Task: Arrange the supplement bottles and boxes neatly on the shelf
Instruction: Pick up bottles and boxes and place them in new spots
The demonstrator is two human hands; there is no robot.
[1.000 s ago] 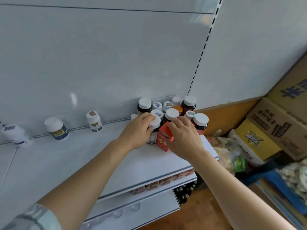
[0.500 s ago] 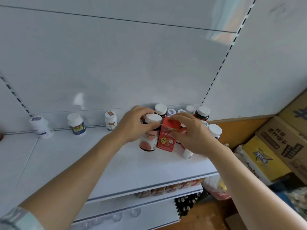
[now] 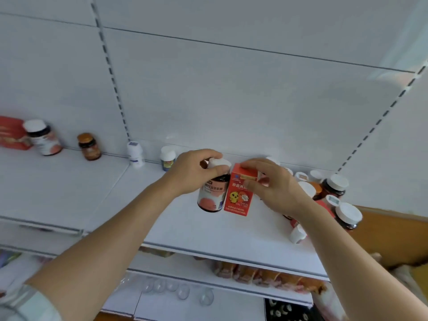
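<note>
My left hand [image 3: 193, 172] grips a dark bottle with a pink label and white cap [image 3: 212, 195] by its top, held above the white shelf [image 3: 162, 218]. Right beside it, my right hand [image 3: 275, 188] holds a small red box with a yellow chick on it [image 3: 239, 198] by its upper end. Bottle and box touch side by side. A cluster of white-capped bottles [image 3: 335, 188] stands at the shelf's right end behind my right hand, and one small white bottle [image 3: 297, 234] lies tipped near the front edge.
Along the back of the shelf stand a small white bottle [image 3: 135, 154], a blue-labelled bottle [image 3: 168, 157], an amber bottle [image 3: 89, 147], a pink-labelled bottle [image 3: 44, 140] and a red box [image 3: 11, 133]. Lower shelves hold packets [image 3: 266, 274] and clear cups [image 3: 183, 291].
Both hands lifted the pink-labelled bottle and the red box out of the right-hand cluster and carried them leftward over the shelf. The view has swung left, showing more bottles there.
</note>
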